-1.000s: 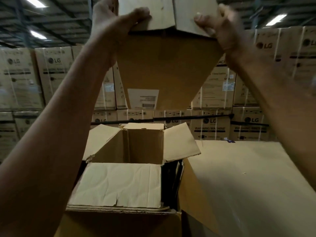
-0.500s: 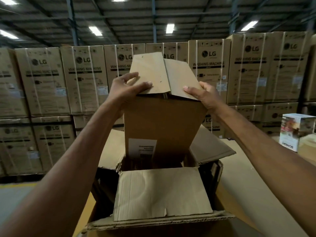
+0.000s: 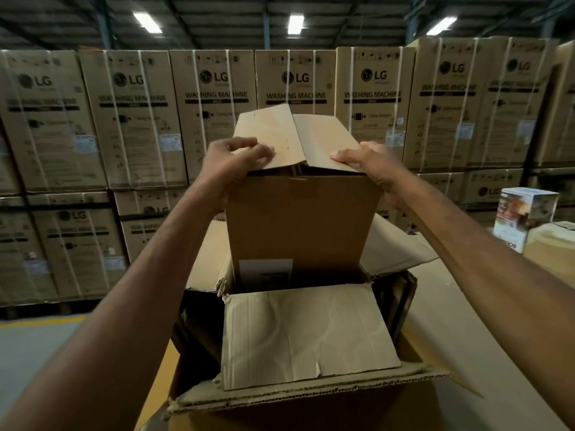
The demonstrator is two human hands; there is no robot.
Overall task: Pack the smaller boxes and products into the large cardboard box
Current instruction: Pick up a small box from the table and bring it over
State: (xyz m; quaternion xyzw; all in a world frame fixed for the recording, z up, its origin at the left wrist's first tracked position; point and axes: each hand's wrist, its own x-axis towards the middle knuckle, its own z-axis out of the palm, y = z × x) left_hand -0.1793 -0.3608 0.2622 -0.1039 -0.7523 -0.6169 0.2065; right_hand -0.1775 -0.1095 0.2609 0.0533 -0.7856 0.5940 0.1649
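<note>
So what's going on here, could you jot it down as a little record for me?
Place: warehouse, stacked washing machine cartons behind
Held item: smaller box, upright, top flaps partly closed
Left hand: grips the box at one top flap
Right hand: grips it at the other top flap
Position: lower end inside the open large cardboard box
Aside: printed product box, far right

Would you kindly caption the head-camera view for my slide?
Left hand and right hand hold a smaller box by its top flaps, its base inside the open large cardboard box.
</note>
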